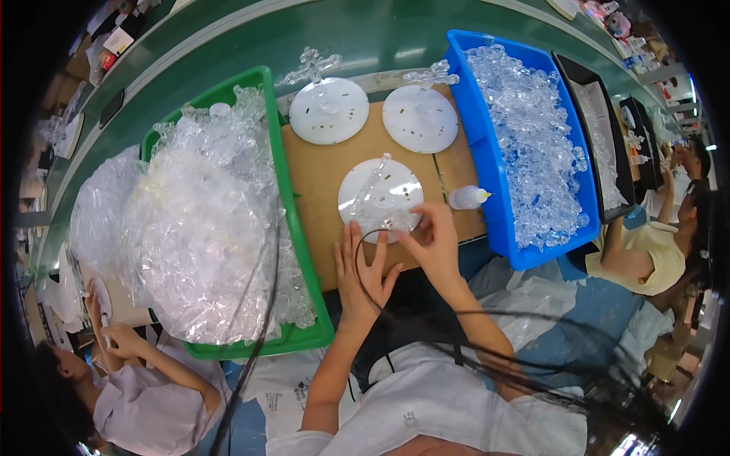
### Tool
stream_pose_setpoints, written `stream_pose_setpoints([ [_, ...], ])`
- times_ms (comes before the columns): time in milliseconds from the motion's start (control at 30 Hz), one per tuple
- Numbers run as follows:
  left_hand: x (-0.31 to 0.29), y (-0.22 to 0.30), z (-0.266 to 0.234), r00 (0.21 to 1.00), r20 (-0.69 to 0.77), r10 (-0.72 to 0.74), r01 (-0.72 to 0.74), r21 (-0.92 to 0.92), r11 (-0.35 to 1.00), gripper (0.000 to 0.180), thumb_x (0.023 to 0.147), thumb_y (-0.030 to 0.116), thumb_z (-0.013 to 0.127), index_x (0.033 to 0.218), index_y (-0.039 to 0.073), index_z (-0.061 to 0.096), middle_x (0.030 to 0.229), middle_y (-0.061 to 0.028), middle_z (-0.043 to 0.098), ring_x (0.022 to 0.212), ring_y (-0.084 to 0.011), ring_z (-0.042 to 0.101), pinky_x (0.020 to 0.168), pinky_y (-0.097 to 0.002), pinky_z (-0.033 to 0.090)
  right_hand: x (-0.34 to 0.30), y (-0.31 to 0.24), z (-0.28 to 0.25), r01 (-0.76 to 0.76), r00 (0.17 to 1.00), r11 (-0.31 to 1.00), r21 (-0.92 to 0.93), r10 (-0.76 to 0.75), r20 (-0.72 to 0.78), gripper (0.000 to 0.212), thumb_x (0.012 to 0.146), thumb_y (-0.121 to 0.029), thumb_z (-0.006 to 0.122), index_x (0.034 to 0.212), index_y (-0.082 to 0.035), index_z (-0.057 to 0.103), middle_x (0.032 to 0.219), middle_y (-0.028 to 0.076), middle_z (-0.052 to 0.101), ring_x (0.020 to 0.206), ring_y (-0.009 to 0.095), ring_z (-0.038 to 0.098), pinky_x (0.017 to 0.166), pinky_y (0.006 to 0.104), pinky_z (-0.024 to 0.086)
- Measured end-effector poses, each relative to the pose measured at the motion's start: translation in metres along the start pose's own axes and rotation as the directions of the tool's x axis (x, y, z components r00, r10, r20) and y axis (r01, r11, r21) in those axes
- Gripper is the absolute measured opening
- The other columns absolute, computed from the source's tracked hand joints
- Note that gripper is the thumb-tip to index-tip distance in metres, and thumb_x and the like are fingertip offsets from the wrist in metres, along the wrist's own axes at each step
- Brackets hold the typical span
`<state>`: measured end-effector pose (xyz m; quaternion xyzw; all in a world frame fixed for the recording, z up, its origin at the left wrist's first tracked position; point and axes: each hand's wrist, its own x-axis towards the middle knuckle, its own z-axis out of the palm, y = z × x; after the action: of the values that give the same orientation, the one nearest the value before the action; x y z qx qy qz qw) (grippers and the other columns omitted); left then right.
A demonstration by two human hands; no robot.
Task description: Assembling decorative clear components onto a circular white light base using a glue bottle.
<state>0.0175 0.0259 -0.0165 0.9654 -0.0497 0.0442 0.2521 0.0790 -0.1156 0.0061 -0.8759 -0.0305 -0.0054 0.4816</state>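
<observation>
A white round disc (404, 181) with small slots lies on the brown board in front of me. A clear plastic piece (376, 182) rests across it. My left hand (362, 272) is open, its spread fingertips touching the disc's near edge. At the near right edge, my right hand (435, 242) has thumb and fingers pinched together; whatever they hold is too small to make out. Two more white discs, one at the far left (328, 121) and one at the far right (420, 131), each carry a branching clear plastic piece at the far edge.
A green bin (283, 171) heaped with clear plastic parts and bags stands on the left. To the right are a blue bin (487, 163) of clear parts, a black tray (566, 72) and a small squeeze bottle (467, 197). Thin dark cables cross the view. Co-workers sit at both sides.
</observation>
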Motion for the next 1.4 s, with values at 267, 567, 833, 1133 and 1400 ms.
stream_pose_setpoints([
  [267,-0.003,0.004,0.005,0.998,-0.068,0.01,-0.011,-0.008,1.0,0.065,0.082,0.039,0.066,0.135,0.009,0.045,0.145,-0.0314,0.022,0.135,-0.0445,0.024,0.106,-0.0544,0.026,-0.007,0.028,-0.008,0.048,0.883,0.999,0.011,-0.038,-0.468,0.058,0.083,-0.011,0.069,0.131,0.002,0.039,0.134,0.02,0.044,0.123,0.03,0.045,0.098,0.0386,0.04],
  [567,0.002,0.031,0.021,0.991,-0.102,-0.087,0.088,0.007,0.996,0.068,0.084,0.043,0.063,0.139,0.009,0.041,0.145,-0.0324,0.022,0.135,-0.0453,0.023,0.108,-0.0537,0.023,-0.068,0.017,-0.04,-0.047,0.97,0.997,0.057,0.059,-0.236,0.06,0.072,-0.014,0.078,0.122,-0.002,0.047,0.099,0.01,0.064,0.086,0.015,0.061,0.071,0.0248,0.045],
  [833,0.005,0.031,0.01,0.995,-0.08,-0.066,0.066,-0.003,0.998,0.059,0.086,0.04,0.062,0.137,0.017,0.046,0.143,-0.0261,0.03,0.133,-0.0505,0.021,0.106,-0.0596,0.021,-0.071,0.014,-0.028,-0.055,0.994,0.998,-0.018,0.053,-0.091,0.041,0.074,-0.014,0.075,0.11,-0.003,0.058,0.086,0.009,0.066,0.073,0.013,0.064,0.065,0.0254,0.051],
  [1133,0.005,0.027,0.004,0.997,-0.056,-0.06,0.061,0.006,0.998,0.055,0.087,0.037,0.061,0.137,0.02,0.047,0.141,-0.0245,0.033,0.133,-0.051,0.022,0.105,-0.06,0.022,-0.071,0.007,-0.024,-0.033,0.999,0.999,-0.038,0.032,-0.037,0.04,0.075,-0.013,0.073,0.11,-0.001,0.058,0.086,0.011,0.065,0.074,0.015,0.065,0.067,0.0271,0.051],
  [1400,0.006,0.026,0.0,0.998,-0.033,-0.046,0.046,0.003,0.999,0.051,0.089,0.038,0.058,0.136,0.02,0.048,0.141,-0.0247,0.034,0.133,-0.0501,0.023,0.107,-0.0579,0.02,-0.074,0.012,-0.02,-0.04,0.999,0.999,0.035,0.041,-0.025,0.042,0.073,-0.014,0.075,0.11,-0.001,0.058,0.085,0.011,0.065,0.071,0.018,0.064,0.063,0.028,0.051],
])
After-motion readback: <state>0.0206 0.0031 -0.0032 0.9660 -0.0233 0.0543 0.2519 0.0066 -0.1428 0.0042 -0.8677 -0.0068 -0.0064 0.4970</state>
